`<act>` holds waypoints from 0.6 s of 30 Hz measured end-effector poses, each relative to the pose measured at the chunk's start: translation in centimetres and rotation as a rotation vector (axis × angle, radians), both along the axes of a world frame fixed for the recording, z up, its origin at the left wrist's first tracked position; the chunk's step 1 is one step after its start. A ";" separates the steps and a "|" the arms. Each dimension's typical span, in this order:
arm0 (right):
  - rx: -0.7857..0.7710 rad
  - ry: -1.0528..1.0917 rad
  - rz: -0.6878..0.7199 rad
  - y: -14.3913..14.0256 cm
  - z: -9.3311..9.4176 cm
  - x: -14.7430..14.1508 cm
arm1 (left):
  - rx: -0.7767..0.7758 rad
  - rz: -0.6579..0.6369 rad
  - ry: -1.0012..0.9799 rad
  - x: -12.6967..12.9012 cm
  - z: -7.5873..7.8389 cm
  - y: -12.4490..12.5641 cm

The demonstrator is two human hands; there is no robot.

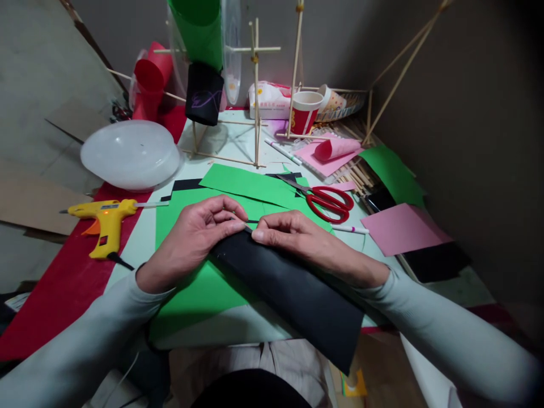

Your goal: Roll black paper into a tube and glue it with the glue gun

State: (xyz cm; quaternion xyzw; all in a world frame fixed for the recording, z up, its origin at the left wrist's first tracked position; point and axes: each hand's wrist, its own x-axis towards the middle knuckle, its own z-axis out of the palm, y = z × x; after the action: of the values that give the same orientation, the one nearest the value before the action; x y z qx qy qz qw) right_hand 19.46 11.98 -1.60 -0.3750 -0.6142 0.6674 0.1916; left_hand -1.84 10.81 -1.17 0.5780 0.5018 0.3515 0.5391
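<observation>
Grey wall [348, 39] behind pale worktable [229, 144]; dim brown panel [476, 141] right; brown cardboard [29, 201] left.

The left hand [199, 235] and right hand [293, 235] are held close together, fingertips pinched and nearly touching, forearms angled inward.

Matt black paper sheet [293, 289] over smooth green card [204, 283]; glossy red plastic handles and bare metal blades on scissors [325, 199]; shiny yellow plastic glue gun [104, 218]; pale raw wooden sticks [256, 90]; frosted translucent plastic dome [130, 154]; pink paper [402, 226]
</observation>
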 end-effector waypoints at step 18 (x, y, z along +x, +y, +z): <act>0.139 0.024 -0.002 -0.2 0.0 -0.3 | -0.067 -0.057 0.030 0.1 0.0 -0.3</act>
State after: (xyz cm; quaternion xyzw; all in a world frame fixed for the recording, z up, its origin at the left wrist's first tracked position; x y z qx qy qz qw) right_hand 19.20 11.75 -1.64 -0.3533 -0.6565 0.6274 0.2249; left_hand -1.70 10.53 -1.20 0.5789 0.5045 0.3104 0.5604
